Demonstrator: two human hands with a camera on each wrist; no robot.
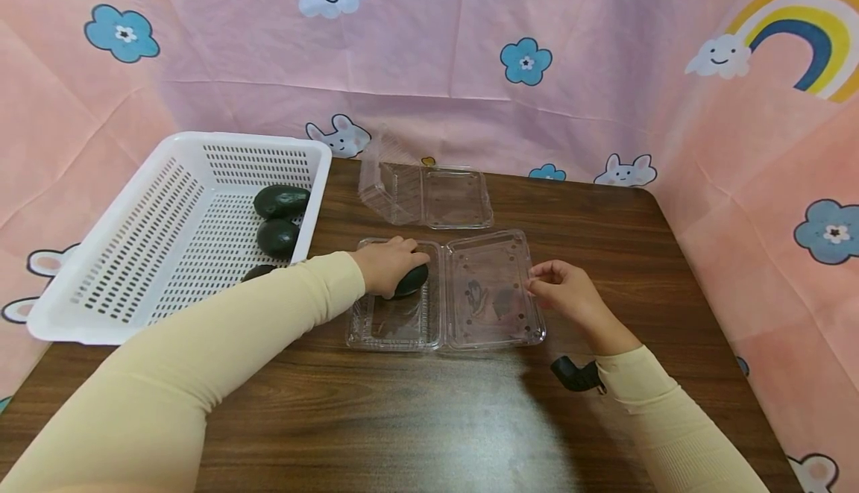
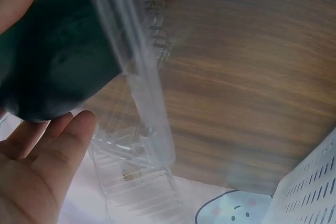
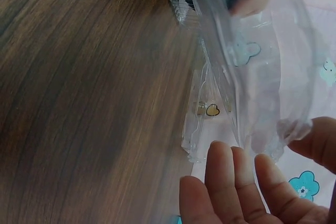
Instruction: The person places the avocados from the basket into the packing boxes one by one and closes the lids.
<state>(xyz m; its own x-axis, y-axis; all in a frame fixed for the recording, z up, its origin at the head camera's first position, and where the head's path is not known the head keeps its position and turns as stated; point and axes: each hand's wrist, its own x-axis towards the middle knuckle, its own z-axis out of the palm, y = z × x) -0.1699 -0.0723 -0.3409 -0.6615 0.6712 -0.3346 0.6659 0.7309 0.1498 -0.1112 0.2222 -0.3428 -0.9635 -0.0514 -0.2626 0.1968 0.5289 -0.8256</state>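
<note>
My left hand [image 1: 388,265] grips a dark green avocado [image 1: 412,281], held at the left half of an open clear plastic clamshell box [image 1: 396,344]. In the left wrist view, the thumb and fingers lie on opposite sides of the avocado [image 2: 58,56], and another dark shape shows behind it. My right hand [image 1: 567,295] pinches the outer edge of the box's lid [image 1: 493,291], which is raised on the right. The right wrist view has the thumb on one side of the see-through lid [image 3: 262,77] and the fingers on the other.
A white slotted basket [image 1: 244,139] stands at the left, with several avocados [image 1: 280,201] along its right wall. Behind the working box, a second clear clamshell [image 1: 458,198] lies open on the wooden table [image 1: 376,418]. A black device [image 1: 576,374] sits at the right wrist.
</note>
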